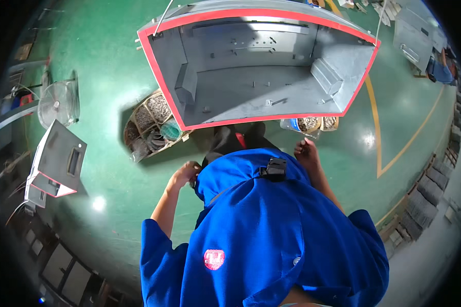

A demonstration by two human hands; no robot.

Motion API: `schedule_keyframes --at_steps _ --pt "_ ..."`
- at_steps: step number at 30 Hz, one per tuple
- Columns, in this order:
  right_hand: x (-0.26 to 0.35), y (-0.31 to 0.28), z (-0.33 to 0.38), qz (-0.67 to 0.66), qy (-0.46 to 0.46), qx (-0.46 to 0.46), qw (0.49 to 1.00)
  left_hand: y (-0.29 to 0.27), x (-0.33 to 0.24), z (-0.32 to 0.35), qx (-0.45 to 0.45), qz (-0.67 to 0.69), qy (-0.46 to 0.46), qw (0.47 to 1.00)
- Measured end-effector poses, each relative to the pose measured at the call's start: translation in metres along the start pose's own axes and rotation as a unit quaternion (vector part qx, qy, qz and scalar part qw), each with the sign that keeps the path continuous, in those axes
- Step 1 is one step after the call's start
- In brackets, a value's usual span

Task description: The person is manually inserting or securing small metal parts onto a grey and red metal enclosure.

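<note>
A large grey metal cabinet shell [256,92], its opening edged in red, stands in front of me with its inside showing. My left hand [186,173] hangs beside my blue coat [251,215], fingers curled in; whatever they may hold is hidden. On the other side, my right hand [306,152] is raised just below a box of small metal parts [308,124] and a clear plastic bag. Its fingers are bent together, and anything in them is too small to make out. Neither hand touches the cabinet.
A divided tray [151,125] of metal fasteners and a green roll lies on the floor at the cabinet's left. Further left are a standing fan [56,105] and a smaller grey box [60,161]. Stacked flat pieces [420,204] line the right. Another person [441,69] is at far right.
</note>
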State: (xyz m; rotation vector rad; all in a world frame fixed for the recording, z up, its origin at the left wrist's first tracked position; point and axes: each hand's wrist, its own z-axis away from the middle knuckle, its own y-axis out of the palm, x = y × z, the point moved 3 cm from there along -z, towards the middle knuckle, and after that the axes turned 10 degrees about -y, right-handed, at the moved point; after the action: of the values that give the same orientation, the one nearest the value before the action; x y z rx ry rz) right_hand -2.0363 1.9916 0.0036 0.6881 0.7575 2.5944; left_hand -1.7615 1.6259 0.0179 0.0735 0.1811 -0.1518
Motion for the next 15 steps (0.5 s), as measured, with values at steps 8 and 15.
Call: schedule_keyframes --at_steps 8,15 --pt "0.04 -0.043 0.007 -0.009 0.013 0.003 1.0 0.087 -0.09 0.135 -0.112 -0.078 0.261 0.956" --pt "0.062 -0.062 0.006 -0.031 0.066 0.011 0.997 0.162 -0.11 0.152 -0.293 -0.105 0.441 0.842"
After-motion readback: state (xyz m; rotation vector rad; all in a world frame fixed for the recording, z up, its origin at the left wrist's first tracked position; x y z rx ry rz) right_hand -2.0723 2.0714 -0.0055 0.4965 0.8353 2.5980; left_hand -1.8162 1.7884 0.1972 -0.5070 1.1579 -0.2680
